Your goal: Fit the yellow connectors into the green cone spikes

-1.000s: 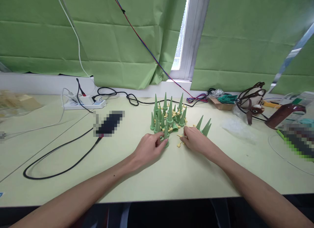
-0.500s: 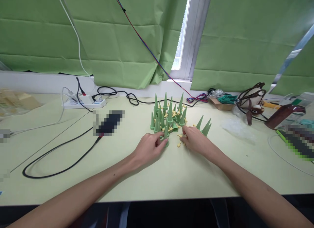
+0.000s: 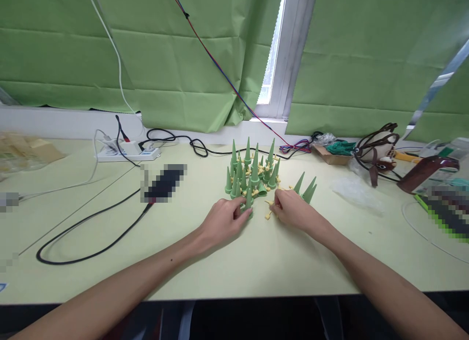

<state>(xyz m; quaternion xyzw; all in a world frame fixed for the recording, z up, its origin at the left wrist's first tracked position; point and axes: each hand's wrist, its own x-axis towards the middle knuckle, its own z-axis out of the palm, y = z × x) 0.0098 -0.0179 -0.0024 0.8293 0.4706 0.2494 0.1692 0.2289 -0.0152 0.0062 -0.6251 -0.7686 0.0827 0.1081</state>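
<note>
Thumb and fingers of my left hand [image 3: 223,222] are closed around the lower part of a green cone [image 3: 249,196], which stands upright on the table. To the right, my right hand [image 3: 293,209] is pinched low over the tabletop; whatever its fingertips may hold is hidden. Small yellow pegs [image 3: 267,216] lie right at those fingertips. Behind both hands stands a cluster of pointed green cones [image 3: 255,169] with yellow pegs scattered among them. One cone [image 3: 261,190] in it lies on its side. A few more cones [image 3: 309,190] show just beyond my right hand, partly covered by it.
A black phone-like device [image 3: 164,182], blurred out, lies left with a looping black cable [image 3: 91,254]. Behind it sits a white power strip [image 3: 128,154]. On the right are clear plastic wrap [image 3: 357,191], a cardboard box [image 3: 331,157] and a dark red glossy object [image 3: 427,174].
Very little differs. My right hand's fingers have shifted slightly at the yellow pegs, while my left hand keeps its grip on the cone. The whole view has moved a touch.
</note>
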